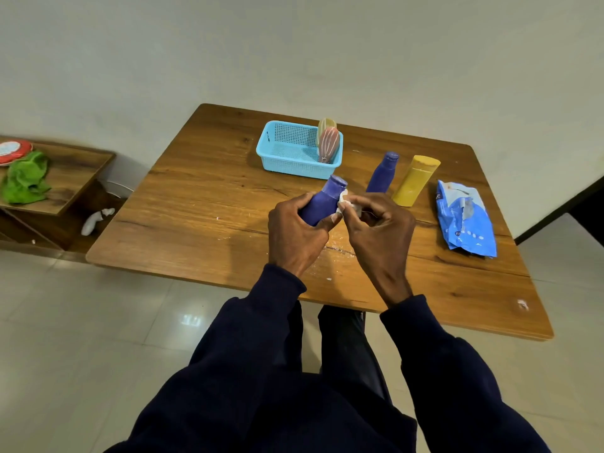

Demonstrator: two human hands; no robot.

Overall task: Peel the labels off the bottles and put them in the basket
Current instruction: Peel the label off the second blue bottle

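Blue bottle fills the grip of the left hand while the right hand pinches its label.

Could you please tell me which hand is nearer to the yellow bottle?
Right. The right hand, pinching the label, is just left of the yellow bottle; the left hand, gripping a blue bottle, is farther left.

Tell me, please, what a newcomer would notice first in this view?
At the centre of the table, the left grip holds a blue bottle while the right grip pinches a white label scrap by its neck. Behind sits a light-blue basket with a pink bottle in it; to the right stand a second blue bottle and a yellow bottle.
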